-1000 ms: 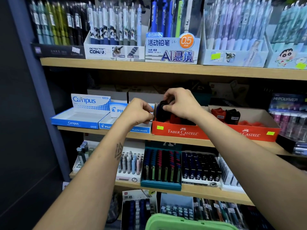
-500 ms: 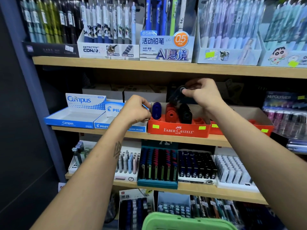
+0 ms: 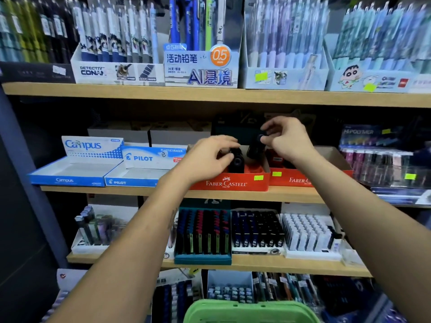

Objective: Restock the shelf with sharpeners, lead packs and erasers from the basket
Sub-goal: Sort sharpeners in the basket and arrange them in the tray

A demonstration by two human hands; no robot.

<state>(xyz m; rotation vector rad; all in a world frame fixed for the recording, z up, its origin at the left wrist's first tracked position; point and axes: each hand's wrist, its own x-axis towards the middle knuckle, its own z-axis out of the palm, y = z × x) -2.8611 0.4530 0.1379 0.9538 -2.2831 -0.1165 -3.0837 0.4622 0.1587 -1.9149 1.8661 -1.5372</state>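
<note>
A red Faber-Castell tray stands on the middle shelf with dark sharpeners upright inside it. My right hand pinches a dark sharpener over the back right part of this tray. My left hand reaches into the tray from the left, its curled fingers on another black sharpener. A second red Faber-Castell tray sits to the right, partly hidden by my right forearm. The green basket shows its rim at the bottom edge.
Blue Campus and Pilot eraser boxes stand left of the red trays. Lead packs fill the shelf's right end. Pen displays line the upper shelf board; lead cases fill the lower one.
My left hand moved right from the Pilot box into the red tray onto a black sharpener. My right hand lowered its sharpener toward the tray. The view shifted slightly.
</note>
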